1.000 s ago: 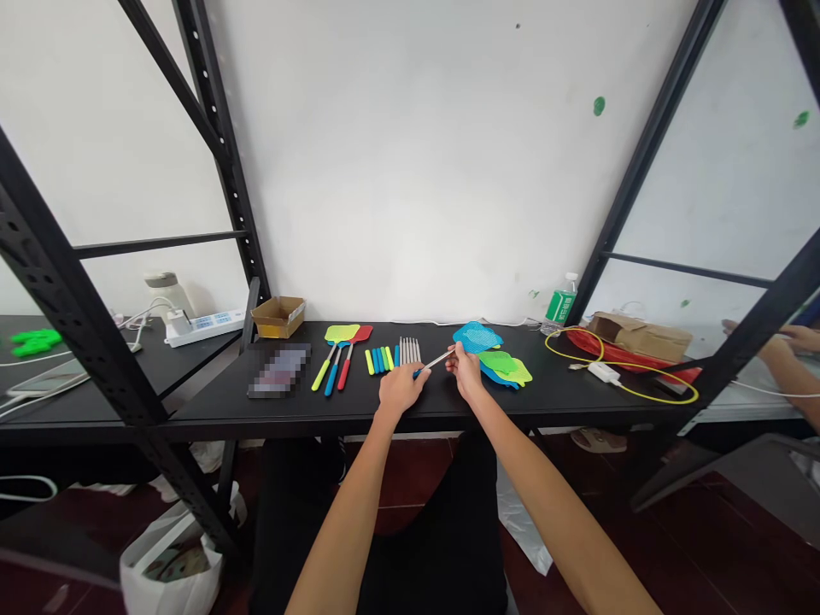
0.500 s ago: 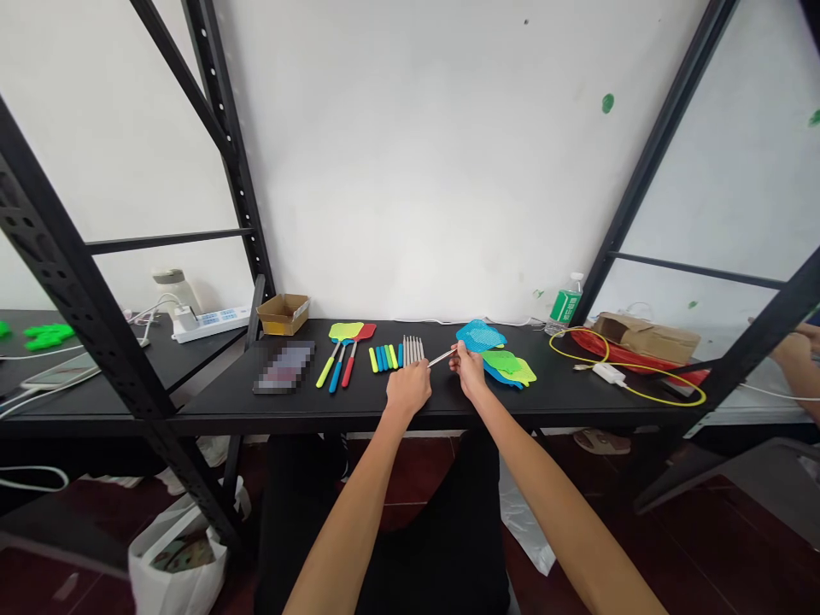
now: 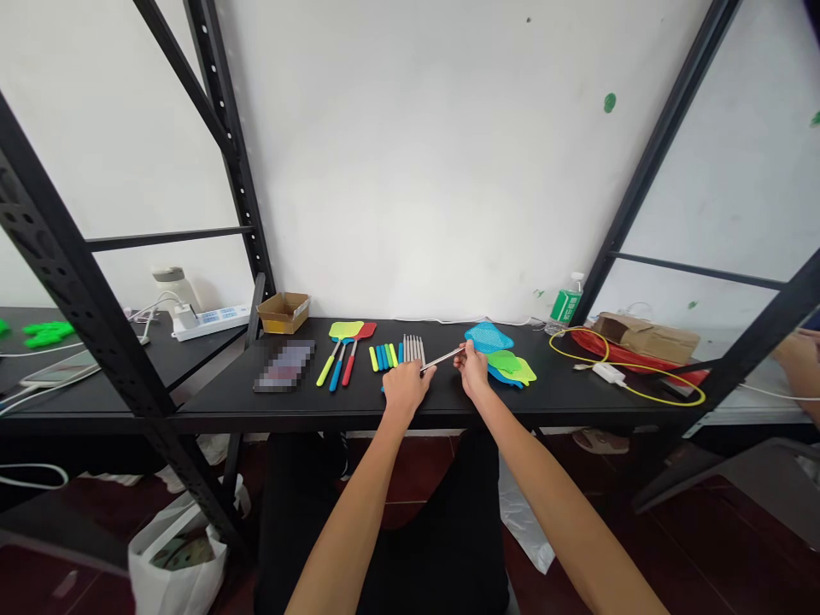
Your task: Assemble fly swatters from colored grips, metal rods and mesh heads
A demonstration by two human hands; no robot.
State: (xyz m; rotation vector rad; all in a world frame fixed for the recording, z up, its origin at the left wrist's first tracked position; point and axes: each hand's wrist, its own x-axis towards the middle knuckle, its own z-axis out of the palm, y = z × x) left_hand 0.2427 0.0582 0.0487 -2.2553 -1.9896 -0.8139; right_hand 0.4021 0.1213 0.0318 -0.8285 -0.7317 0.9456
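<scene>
My left hand (image 3: 405, 389) is closed around a thin metal rod (image 3: 443, 358); a bit of blue handle shows at the left of the fist. The rod slants up to my right hand (image 3: 472, 372), whose fingers pinch it where it meets a blue mesh fly swatter head (image 3: 489, 336). Whether rod and head are joined is hidden by the fingers. Just beyond my left hand lie several bare metal rods (image 3: 413, 348) and a row of yellow and blue handles (image 3: 383, 357). Right of my right hand are loose green (image 3: 506, 362) and yellow swatter heads.
Three whole fly swatters (image 3: 339, 359) lie left on the black table (image 3: 218, 397), near a blurred-out flat object (image 3: 285, 366) and a small cardboard box (image 3: 284, 313). Rightward are a water bottle (image 3: 565, 304), a yellow cable (image 3: 659, 396) and a brown package (image 3: 647, 337). Another person's arm (image 3: 798, 363) shows far right.
The blue swatter head has turned and shifted slightly right with my right hand. My left hand has changed its grip on the rod. The view has swung a little left.
</scene>
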